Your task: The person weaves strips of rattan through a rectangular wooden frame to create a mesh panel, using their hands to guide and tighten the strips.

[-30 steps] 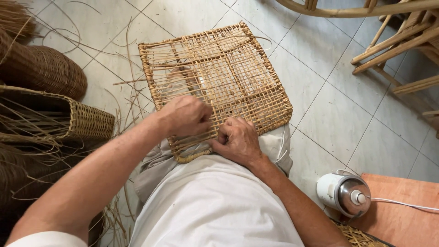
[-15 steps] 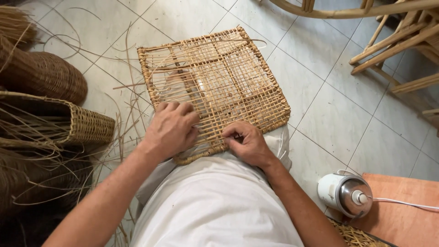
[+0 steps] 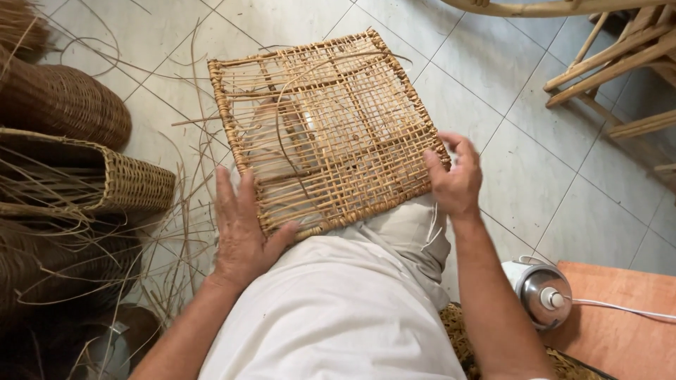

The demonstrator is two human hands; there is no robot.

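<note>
Woven panel (image 3: 331, 134) on lap: left hand (image 3: 243, 229) grasping its near-left edge, right hand (image 3: 456, 179) grasping its right edge; basket (image 3: 105, 179) left of it.

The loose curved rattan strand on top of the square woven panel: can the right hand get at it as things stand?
Probably yes. The right hand grips the square woven rattan panel at its right edge, and the loose curved strand lies uncovered on top, with nothing between them. The left hand is at the other edge.
</note>
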